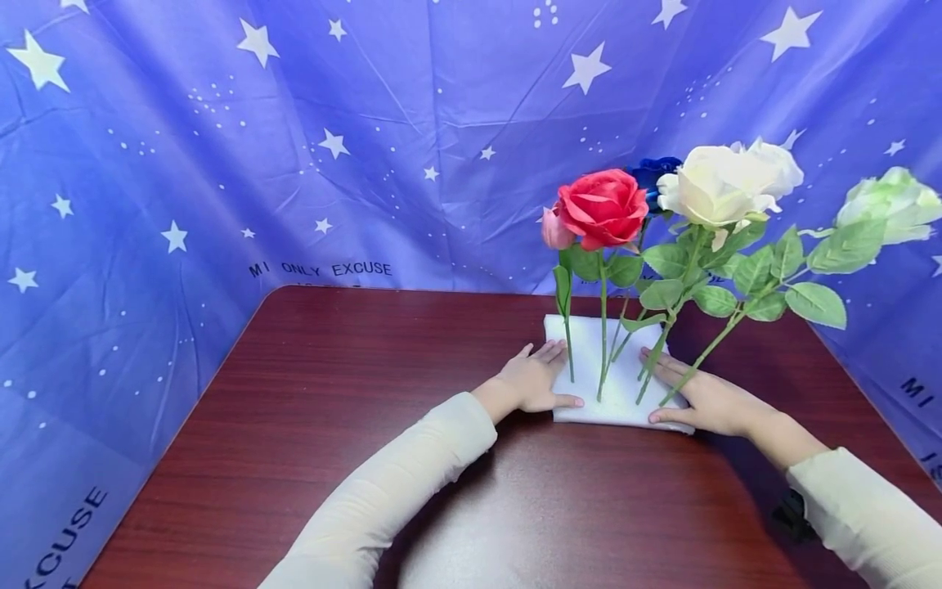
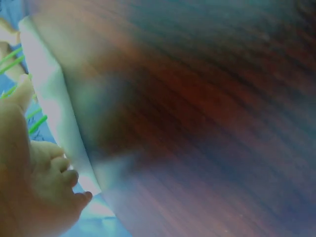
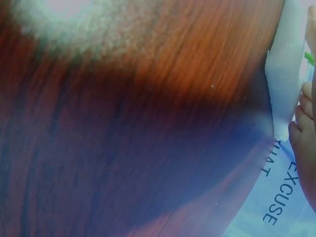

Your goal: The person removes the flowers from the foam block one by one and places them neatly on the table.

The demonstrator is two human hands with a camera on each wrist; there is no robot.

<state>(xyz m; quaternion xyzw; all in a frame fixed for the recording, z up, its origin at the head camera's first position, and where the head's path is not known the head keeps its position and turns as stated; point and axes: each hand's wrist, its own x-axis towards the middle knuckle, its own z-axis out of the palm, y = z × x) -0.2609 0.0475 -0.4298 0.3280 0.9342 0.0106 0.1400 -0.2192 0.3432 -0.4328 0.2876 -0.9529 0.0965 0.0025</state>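
A white foam slab (image 1: 625, 415) lies on the table with several artificial flowers standing in it. Among them are a red rose (image 1: 603, 209), a pink bud (image 1: 555, 231), a dark blue flower (image 1: 655, 173), white roses (image 1: 717, 184) and a pale green-white bloom (image 1: 886, 204) that leans far right. At the slab's left edge rests my left hand (image 1: 533, 380), fingers extended and thumb spread along the front. My right hand (image 1: 717, 401) lies on the right edge in a similar way, beside the stems. Both wrist views catch the slab's side and part of a hand.
The dark red wooden table (image 1: 331, 393) reaches back to a blue curtain (image 1: 412, 147) printed with white stars and lettering. A small black object (image 1: 793, 517) shows under the right sleeve. Green leaves (image 1: 820, 303) spread out above the right hand.
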